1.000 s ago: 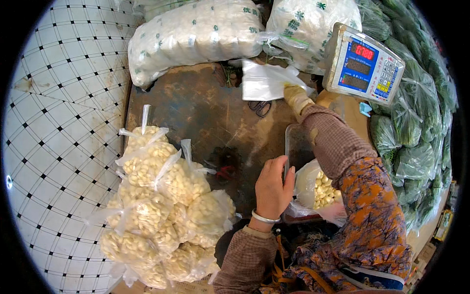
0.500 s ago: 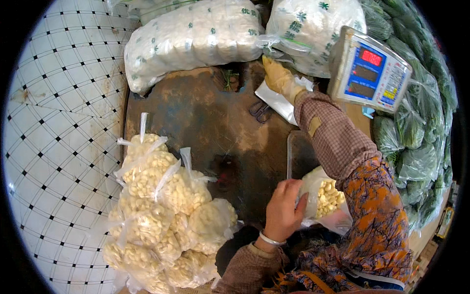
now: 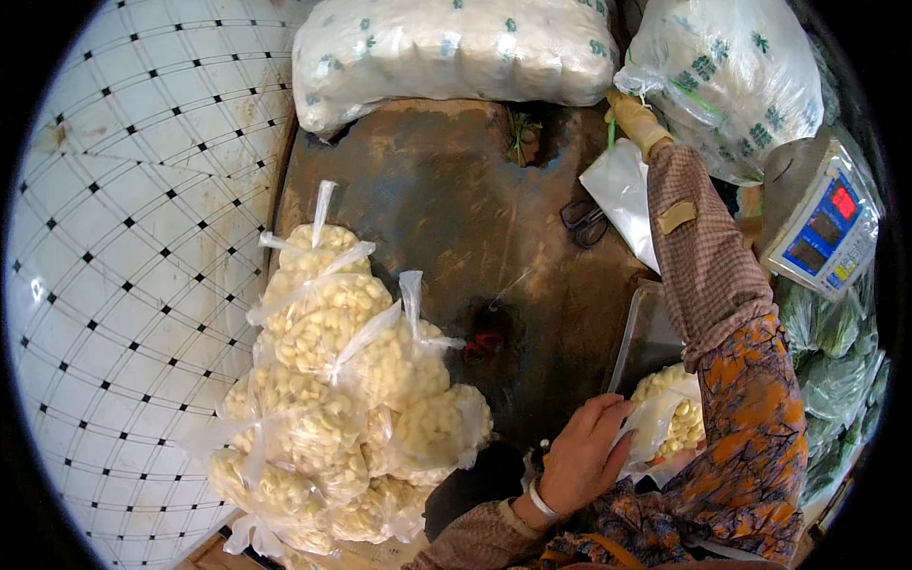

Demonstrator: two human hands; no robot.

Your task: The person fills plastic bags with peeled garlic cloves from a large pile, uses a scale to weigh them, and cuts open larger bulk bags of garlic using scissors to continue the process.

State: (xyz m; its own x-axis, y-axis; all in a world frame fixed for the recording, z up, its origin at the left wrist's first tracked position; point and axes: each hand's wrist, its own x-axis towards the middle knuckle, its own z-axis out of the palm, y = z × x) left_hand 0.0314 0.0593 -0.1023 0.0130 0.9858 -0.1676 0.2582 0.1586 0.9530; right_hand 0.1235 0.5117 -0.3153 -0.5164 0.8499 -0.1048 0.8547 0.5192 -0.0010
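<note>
You're holding gloved right hand [image 3: 639, 125] by green strip [image 3: 611, 133] at 1 o'clock, can't tell if pinching, left hand [image 3: 584, 454] resting half-spread at clove bag [image 3: 680, 418], 4 o'clock; likely reach step, next move calling for sure grip.

Over on the left, I see white flooring [image 3: 142, 304] patterned with thin lines and small black diamonds. Beside it is a worn, stained brown worktop [image 3: 437, 195].

on the brown table [image 3: 456, 209], one big white sack [image 3: 446, 57] lies along the far edge, tied bags [image 3: 347, 408] are heaped at the left edge, and scissors [image 3: 583, 226] lie beside white plastic [image 3: 619, 190].
</note>
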